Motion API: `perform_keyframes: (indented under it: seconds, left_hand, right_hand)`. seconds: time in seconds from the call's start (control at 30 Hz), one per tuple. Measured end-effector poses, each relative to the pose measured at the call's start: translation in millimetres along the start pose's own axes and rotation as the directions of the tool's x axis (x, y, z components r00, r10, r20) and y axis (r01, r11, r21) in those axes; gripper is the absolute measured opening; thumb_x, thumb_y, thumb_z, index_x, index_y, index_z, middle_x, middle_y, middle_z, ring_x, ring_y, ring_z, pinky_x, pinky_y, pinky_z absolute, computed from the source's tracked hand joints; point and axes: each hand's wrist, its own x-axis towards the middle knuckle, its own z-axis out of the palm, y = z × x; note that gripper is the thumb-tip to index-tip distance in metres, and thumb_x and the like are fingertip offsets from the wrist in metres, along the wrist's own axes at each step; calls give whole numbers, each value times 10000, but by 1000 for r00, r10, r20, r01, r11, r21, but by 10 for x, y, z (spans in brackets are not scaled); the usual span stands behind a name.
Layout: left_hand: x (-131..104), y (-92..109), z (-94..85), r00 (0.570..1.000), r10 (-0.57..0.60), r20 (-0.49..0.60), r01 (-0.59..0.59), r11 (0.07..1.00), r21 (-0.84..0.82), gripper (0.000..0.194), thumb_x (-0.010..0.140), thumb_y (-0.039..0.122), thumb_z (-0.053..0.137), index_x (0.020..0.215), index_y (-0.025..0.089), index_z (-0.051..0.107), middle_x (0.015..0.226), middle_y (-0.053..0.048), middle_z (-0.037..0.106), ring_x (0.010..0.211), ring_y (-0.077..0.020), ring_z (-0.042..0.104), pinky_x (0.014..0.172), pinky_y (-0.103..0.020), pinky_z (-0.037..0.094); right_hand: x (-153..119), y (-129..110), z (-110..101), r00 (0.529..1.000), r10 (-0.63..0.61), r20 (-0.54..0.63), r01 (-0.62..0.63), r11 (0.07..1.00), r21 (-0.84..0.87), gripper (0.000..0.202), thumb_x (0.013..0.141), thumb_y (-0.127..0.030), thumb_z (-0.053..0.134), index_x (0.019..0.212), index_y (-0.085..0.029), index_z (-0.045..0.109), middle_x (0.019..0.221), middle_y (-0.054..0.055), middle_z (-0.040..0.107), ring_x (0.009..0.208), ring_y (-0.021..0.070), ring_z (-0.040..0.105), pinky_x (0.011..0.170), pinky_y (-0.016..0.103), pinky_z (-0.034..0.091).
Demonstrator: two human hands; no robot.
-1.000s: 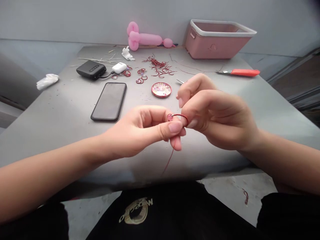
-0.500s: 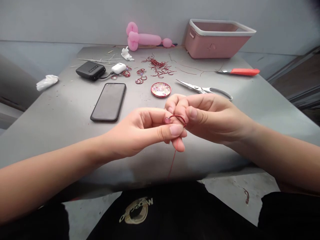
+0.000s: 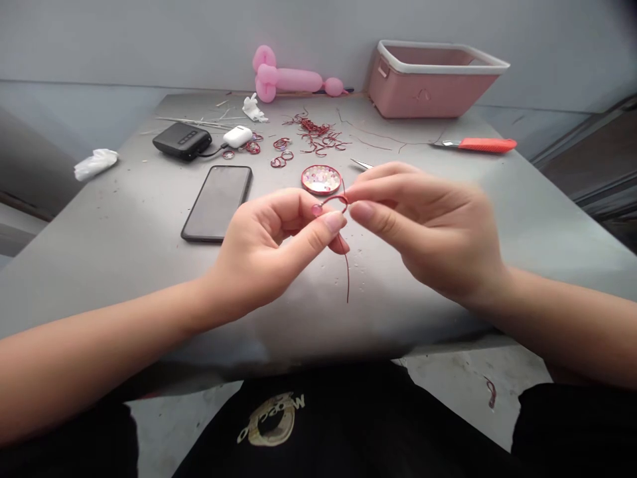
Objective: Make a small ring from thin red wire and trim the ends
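Observation:
My left hand (image 3: 283, 239) is closed, pinching a small red cord loop (image 3: 334, 198) between thumb and forefinger. A pink bead (image 3: 317, 210) sits on the loop, just above the thumb. One thin cord tail (image 3: 347, 279) hangs below the fingers, and another short end stands up beside the bead dish. At the loop's right side is my right hand (image 3: 428, 226), its thumb and forefinger tips slightly apart and very close to the cord; whether they touch it is hard to tell. Behind the hands stands a round red-rimmed dish of beads (image 3: 321, 179).
A phone (image 3: 216, 202), power bank (image 3: 182, 141) and white earbud case (image 3: 237, 137) lie left. Finished-looking beaded rings (image 3: 282, 158) and red cord scraps (image 3: 318, 136) lie beyond. Scissors (image 3: 361, 164) are mostly hidden. A utility knife (image 3: 485, 145), pink bin (image 3: 432, 89) and balloon (image 3: 298, 79) stand farther back.
My right fingers have drawn away from my left hand and spread a little. My left hand has moved slightly up and left with the cord loop, whose loose tail now hangs straighter.

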Motion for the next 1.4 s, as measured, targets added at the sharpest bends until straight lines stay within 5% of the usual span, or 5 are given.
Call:
perform_keyframes:
  seconds: [0.27,0.67,0.97,1.3,1.4]
  left_hand:
    - [-61,35,-5,997,54,54,-59,993,99,189,890,299,682,733,197,663,727,-12,748,668,-147,682,664,-287,572]
    - [-94,33,4,995,90,35,-94,982,162,199,884,302,697,718,194,679,728,-10,752,676,-149,705,683,-278,576]
    - [-69,71,6,993,-37,115,33,999,33,187,897,270,680,724,201,697,736,-1,770,756,-159,732,740,-281,588]
    - [-42,68,17,958,-141,251,185,970,-160,206,861,219,687,659,212,644,610,6,722,695,-176,723,681,-302,593]
    - [-43,37,11,987,-97,127,112,987,-116,206,872,224,679,672,203,632,628,19,718,625,-128,679,645,-256,563]
  right_hand:
    - [-70,-127,5,973,-223,50,229,956,-181,98,818,-248,740,893,-312,736,971,40,701,924,246,686,830,465,598]
    - [-79,-143,13,981,-193,5,191,969,-160,129,830,-167,713,805,-291,731,871,15,704,785,192,664,806,445,595]
    - [-27,-99,0,970,-138,199,139,990,10,45,910,-219,617,866,-231,620,855,36,651,815,160,618,790,382,568]
    - [152,1,-104,845,-224,486,155,972,178,119,927,-295,596,842,-229,647,809,15,567,830,143,551,750,348,550]
    - [128,16,-79,927,-226,300,231,973,19,21,897,-243,643,879,-249,652,847,19,570,855,150,574,732,333,548]
